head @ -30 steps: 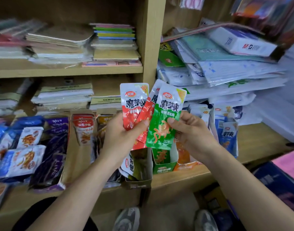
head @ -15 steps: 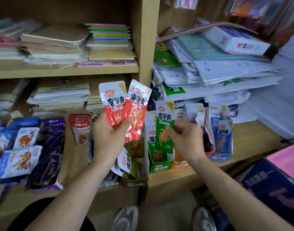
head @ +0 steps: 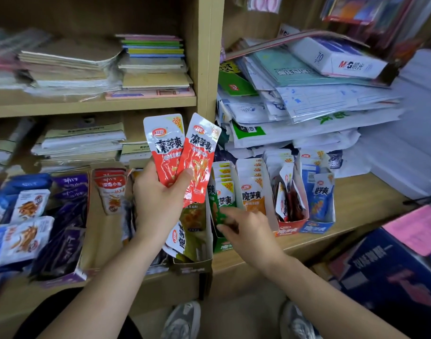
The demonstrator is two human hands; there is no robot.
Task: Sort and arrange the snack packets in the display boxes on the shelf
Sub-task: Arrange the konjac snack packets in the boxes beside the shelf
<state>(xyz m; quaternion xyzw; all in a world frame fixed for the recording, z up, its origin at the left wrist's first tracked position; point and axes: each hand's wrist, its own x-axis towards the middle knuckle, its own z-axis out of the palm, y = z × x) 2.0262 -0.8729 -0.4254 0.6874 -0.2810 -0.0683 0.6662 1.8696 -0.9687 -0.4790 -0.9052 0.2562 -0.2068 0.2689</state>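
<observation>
Above the front edge of the shelf (head: 356,199), gripping two red snack packets (head: 168,152) upright and fanned in left hand (head: 158,206). Resting right hand (head: 248,231), fingers loose and empty, at green display box (head: 225,247). Judging red display box (head: 286,231) as lying rightward along same edge, nearer right hand.

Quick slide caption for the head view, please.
Left hand holds two red snack packets while right hand reaches toward the green display box.

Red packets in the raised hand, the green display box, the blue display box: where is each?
red packets (head: 166,152): head view, printed label of the left one of the pair.
green display box (head: 223,247): head view, lower front wall.
blue display box (head: 316,227): head view, lower front wall.
</observation>
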